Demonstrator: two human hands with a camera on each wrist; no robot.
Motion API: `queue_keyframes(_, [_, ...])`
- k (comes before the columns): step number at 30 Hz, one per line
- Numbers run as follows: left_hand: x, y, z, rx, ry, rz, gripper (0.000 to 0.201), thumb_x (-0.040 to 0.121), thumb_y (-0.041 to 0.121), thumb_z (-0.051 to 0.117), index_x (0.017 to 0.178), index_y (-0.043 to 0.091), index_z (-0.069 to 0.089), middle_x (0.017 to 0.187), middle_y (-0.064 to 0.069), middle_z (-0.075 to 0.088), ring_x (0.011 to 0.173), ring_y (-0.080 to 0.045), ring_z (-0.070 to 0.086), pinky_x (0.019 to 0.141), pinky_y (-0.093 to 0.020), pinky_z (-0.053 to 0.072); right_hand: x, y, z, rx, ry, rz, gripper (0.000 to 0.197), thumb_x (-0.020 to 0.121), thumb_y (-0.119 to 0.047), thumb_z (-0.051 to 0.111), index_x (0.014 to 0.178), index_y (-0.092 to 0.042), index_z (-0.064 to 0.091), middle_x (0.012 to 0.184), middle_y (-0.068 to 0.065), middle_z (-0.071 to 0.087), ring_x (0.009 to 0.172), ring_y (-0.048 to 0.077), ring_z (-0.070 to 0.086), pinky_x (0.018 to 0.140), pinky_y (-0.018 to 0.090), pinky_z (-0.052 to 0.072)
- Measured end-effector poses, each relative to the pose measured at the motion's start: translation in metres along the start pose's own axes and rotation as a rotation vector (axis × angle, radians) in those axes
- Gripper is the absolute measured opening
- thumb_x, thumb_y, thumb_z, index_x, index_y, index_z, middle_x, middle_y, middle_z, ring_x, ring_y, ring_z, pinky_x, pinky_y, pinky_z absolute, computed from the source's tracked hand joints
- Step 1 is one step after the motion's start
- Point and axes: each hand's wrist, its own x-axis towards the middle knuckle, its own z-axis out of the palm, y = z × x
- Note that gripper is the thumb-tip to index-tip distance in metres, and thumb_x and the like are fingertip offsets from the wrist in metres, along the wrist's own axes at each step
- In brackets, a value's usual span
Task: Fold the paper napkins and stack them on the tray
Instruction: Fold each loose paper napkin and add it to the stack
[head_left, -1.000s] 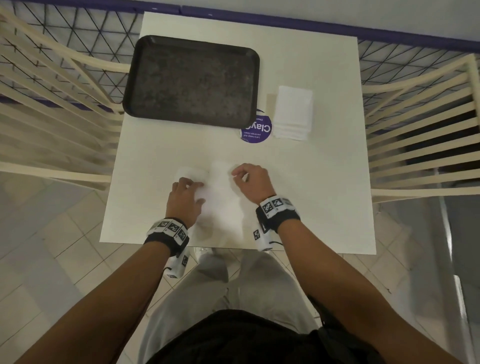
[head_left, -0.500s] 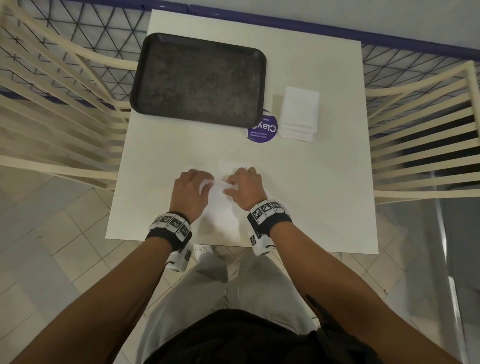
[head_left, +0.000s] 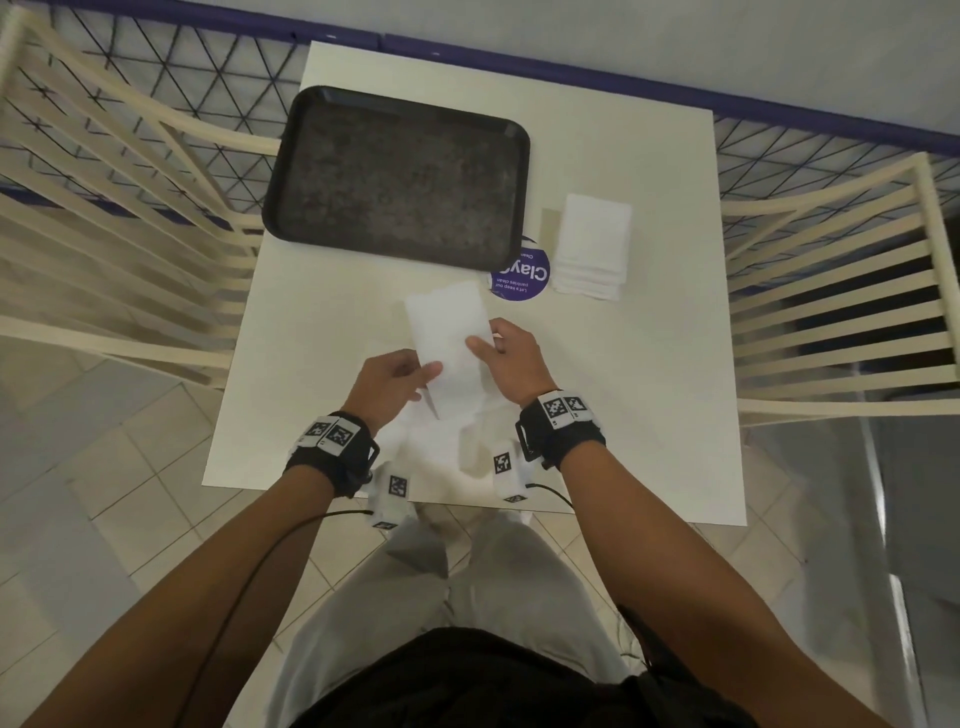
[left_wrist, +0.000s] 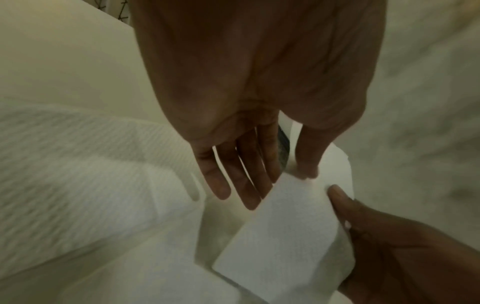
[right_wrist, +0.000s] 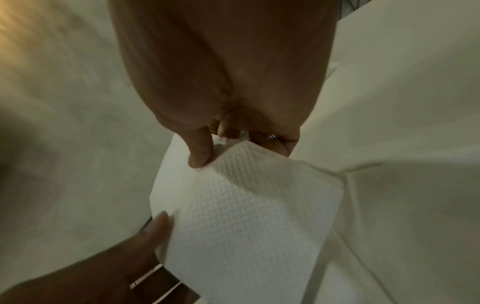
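Note:
A white paper napkin (head_left: 448, 330) is held up as a narrow folded strip above the white table (head_left: 322, 332), its far end towards the tray. My left hand (head_left: 423, 376) pinches its near left edge, thumb on top (left_wrist: 285, 181). My right hand (head_left: 483, 345) pinches its right edge between the thumb and curled fingers (right_wrist: 207, 156). The dark tray (head_left: 400, 171) lies at the far left of the table with nothing on it. A stack of white napkins (head_left: 592, 249) sits to its right. More embossed white paper (left_wrist: 78, 164) lies on the table under my wrists; whether it belongs to the same napkin I cannot tell.
A round purple sticker (head_left: 522, 278) lies between the tray and the stack. Cream slatted chairs stand at the left (head_left: 119, 249) and the right (head_left: 831, 312) of the table. Beyond the far edge runs a black mesh fence (head_left: 171, 67).
Both hands were pressing the napkin flat on the table near the front edge. They now hold it lifted and further forward, as a narrow strip.

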Motion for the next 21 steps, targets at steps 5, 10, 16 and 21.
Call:
queue_keyframes(5, [0.004, -0.001, -0.002, -0.072, 0.042, 0.013, 0.013, 0.093, 0.007, 0.073, 0.081, 0.011, 0.070, 0.080, -0.002, 0.072, 0.080, -0.022, 0.068, 0.088, -0.054, 0.060, -0.002, 0.001, -0.001, 0.101, 0.013, 0.057, 0.034, 0.088, -0.050, 0.064, 0.097, -0.017, 0.061, 0.099, 0.013, 0.070, 0.093, 0.030, 0.065, 0.088, 0.045, 0.053])
queue_keyframes(10, [0.007, -0.003, -0.008, -0.127, 0.085, 0.019, 0.009, 0.096, 0.006, 0.069, 0.095, 0.012, 0.074, 0.092, -0.008, 0.076, 0.086, -0.024, 0.071, 0.089, -0.053, 0.061, -0.006, -0.002, -0.006, 0.205, -0.044, 0.058, 0.014, 0.091, -0.013, 0.069, 0.103, -0.016, 0.062, 0.066, -0.010, 0.069, 0.065, 0.012, 0.065, 0.067, 0.027, 0.051])
queue_keyframes(16, [0.008, 0.001, -0.013, -0.224, 0.125, -0.024, 0.014, 0.093, 0.005, 0.070, 0.100, 0.016, 0.075, 0.084, -0.008, 0.076, 0.074, -0.023, 0.070, 0.077, -0.042, 0.060, -0.008, -0.006, -0.011, 0.252, -0.055, 0.028, 0.012, 0.091, -0.006, 0.068, 0.101, -0.008, 0.063, 0.056, -0.012, 0.064, 0.055, 0.013, 0.056, 0.061, 0.020, 0.049])
queue_keyframes(21, [0.005, 0.006, -0.014, -0.259, 0.109, -0.002, 0.022, 0.091, -0.004, 0.064, 0.088, 0.014, 0.076, 0.081, -0.010, 0.073, 0.073, -0.024, 0.067, 0.076, -0.040, 0.060, -0.009, -0.002, -0.012, 0.331, -0.061, -0.006, 0.022, 0.089, 0.007, 0.059, 0.087, -0.013, 0.069, 0.068, 0.003, 0.062, 0.061, 0.016, 0.053, 0.055, 0.023, 0.040])
